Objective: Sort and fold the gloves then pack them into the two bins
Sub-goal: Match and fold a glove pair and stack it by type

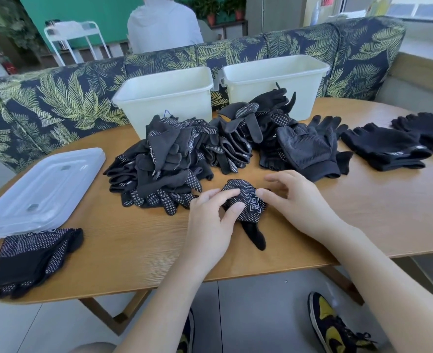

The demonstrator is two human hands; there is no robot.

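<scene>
Head view. My left hand [211,220] pinches a bunched black dotted-palm glove [246,200] on the oval wooden table [363,212]; my right hand [297,200] touches its right edge with fingers relaxed. Behind it lies a heap of black gloves [185,159], in front of two empty white plastic bins [164,98].

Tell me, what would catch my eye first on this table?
Probably the big heap of black gloves in the middle of the wooden table, with two white bins standing behind it. Just in front of the heap, the left hand pinches a dotted glove while the right hand touches its other side. A clear lid lies at the left.
</scene>
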